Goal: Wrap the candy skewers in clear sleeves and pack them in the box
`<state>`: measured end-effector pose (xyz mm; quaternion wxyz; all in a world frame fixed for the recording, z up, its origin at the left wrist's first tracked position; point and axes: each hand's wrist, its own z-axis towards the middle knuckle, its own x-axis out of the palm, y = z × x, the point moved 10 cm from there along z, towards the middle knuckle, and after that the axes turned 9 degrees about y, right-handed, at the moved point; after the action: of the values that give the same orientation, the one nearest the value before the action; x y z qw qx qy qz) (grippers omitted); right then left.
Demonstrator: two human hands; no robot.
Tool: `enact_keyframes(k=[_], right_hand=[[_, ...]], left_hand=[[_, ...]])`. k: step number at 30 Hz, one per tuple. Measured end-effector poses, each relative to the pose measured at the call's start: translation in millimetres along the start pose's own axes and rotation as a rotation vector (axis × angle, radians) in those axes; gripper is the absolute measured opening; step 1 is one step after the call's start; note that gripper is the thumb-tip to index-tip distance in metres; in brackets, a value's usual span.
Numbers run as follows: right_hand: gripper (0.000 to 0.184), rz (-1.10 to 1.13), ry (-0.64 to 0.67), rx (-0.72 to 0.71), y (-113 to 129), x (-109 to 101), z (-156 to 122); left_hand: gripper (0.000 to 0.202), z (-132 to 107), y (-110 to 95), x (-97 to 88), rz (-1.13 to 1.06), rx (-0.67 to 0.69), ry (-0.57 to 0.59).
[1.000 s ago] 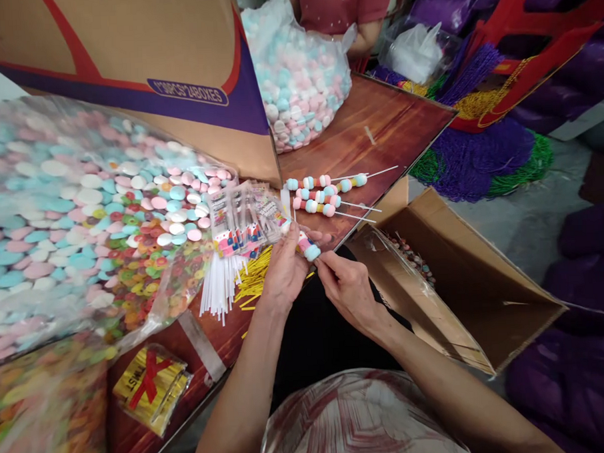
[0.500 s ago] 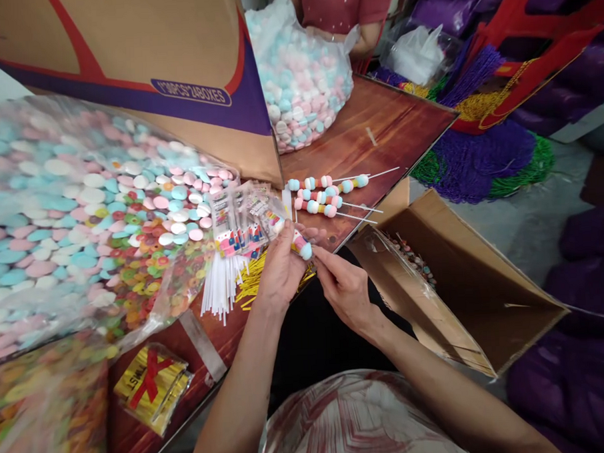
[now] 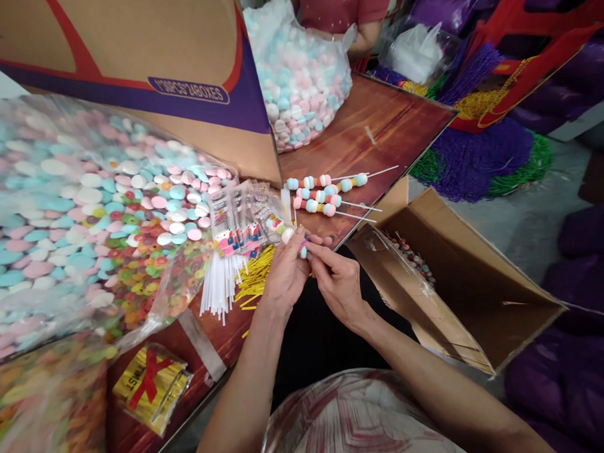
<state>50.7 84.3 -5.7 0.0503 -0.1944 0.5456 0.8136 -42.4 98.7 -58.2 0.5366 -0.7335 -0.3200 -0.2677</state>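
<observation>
Gripping candy pieces (image 3: 304,252) in the left hand (image 3: 286,266) and pinching their near end with the right hand (image 3: 338,276), beside the printed sachets (image 3: 237,219). Seemingly adjusting that end; probably needs a steady left hold next.

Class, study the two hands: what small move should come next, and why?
Probably a small twist by the right hand at the near end of the candies, with the left hand steadying them: both hands meet there, and yellow ties lie close by.

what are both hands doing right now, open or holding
Left hand: closed, holding a candy skewer.
Right hand: closed, pinching at the candy skewer's near end.
</observation>
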Motion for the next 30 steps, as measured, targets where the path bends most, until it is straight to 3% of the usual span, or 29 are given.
enact_keyframes(k=[5, 9, 14, 20, 26, 30], right_hand=[[0.02, -0.193, 0.008, -0.04, 6, -3, -1], [0.016, -0.295, -0.024, 0.02, 2, -9, 1], [0.014, -0.219, 0.067, 0.073, -3, -7, 7], [0.018, -0.076, 0.078, 0.17, -10, -11, 10], [0.016, -0.261, -0.017, 0.051, -2, -1, 11], [0.021, -0.311, 0.06, 0.023, 3, 7, 11]], left_hand=[[0.019, -3, -4, 0.3, -0.012, -0.019, -0.03], [0.019, -2, -3, 4.2, -0.025, -0.032, -0.014], [0.014, -3, -3, -0.1, -0.028, -0.034, -0.012], [0.013, -3, -1, -0.7, 0.018, -0.071, 0.015], [0.011, 0, 3, -0.8, -0.008, 0.015, -0.015], [0.014, -1, 2, 1.3, -0.017, -0.006, 0.003]])
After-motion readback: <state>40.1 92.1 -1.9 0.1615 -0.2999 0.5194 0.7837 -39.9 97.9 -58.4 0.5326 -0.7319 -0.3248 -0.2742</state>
